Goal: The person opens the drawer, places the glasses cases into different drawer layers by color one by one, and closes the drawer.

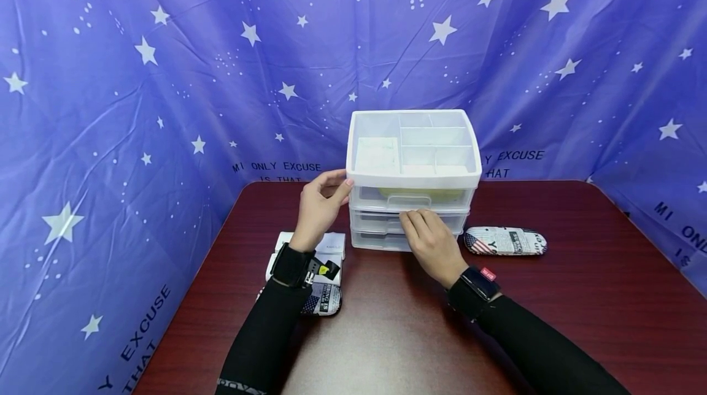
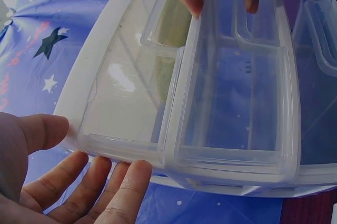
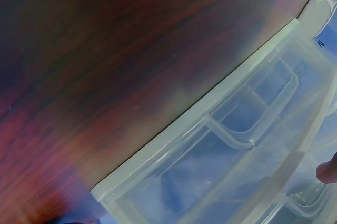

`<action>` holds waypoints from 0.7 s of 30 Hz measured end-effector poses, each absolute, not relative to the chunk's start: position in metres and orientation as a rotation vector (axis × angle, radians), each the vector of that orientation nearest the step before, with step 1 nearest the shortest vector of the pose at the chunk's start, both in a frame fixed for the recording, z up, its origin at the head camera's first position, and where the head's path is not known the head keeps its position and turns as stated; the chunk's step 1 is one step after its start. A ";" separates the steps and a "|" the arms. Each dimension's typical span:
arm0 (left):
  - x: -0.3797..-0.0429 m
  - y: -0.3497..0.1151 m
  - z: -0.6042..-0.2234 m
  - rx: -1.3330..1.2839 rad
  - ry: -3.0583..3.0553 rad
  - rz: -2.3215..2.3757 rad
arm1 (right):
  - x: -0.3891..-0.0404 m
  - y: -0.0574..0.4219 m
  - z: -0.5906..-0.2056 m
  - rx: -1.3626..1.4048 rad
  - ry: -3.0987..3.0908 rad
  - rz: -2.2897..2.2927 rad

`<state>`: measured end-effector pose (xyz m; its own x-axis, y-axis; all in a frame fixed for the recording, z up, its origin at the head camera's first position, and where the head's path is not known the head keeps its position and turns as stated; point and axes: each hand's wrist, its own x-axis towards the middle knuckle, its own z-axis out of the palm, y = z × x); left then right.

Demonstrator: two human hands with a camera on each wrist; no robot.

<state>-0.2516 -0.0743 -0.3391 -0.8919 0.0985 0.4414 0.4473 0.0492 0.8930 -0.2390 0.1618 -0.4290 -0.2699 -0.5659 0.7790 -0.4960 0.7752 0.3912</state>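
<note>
A white-framed clear plastic drawer unit (image 1: 414,181) with three stacked drawers and a divided tray top stands on the table. My left hand (image 1: 321,205) touches its upper left corner; in the left wrist view the thumb is at the front rim and fairly straight fingers lie along the side. With bent fingers, my right hand (image 1: 433,245) pinches at the handle (image 2: 258,31) of the middle drawer (image 2: 231,108); the grip is partly hidden. Something yellow-green (image 2: 175,21) shows through the top drawer (image 1: 364,197). The bottom drawer's handle (image 3: 253,142) is free of fingers.
A case with newspaper and flag print (image 1: 513,241) lies right of the unit. White boxes (image 1: 333,243) and a similar printed case (image 1: 329,298) sit at the left, partly behind my left wrist. A blue star-patterned curtain (image 1: 309,45) surrounds the dark red table (image 1: 580,297).
</note>
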 end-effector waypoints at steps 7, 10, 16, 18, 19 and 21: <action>-0.252 -0.075 -0.340 -0.555 -2.066 -1.924 | -0.239 0.160 -0.428 0.796 -1.938 -0.081; -0.252 -0.075 -0.340 -0.562 -2.064 -1.925 | -0.239 0.159 -0.428 0.794 -1.942 -0.082; -0.252 -0.076 -0.341 -0.568 -2.064 -1.928 | -0.237 0.159 -0.427 0.794 -1.950 -0.084; -0.252 -0.076 -0.341 -0.565 -2.066 -1.926 | -0.237 0.159 -0.427 0.793 -1.953 -0.086; -0.252 -0.076 -0.341 -0.564 -2.067 -1.926 | -0.236 0.159 -0.426 0.794 -1.956 -0.084; -0.252 -0.076 -0.340 -0.564 -2.069 -1.925 | -0.236 0.159 -0.426 0.796 -1.960 -0.086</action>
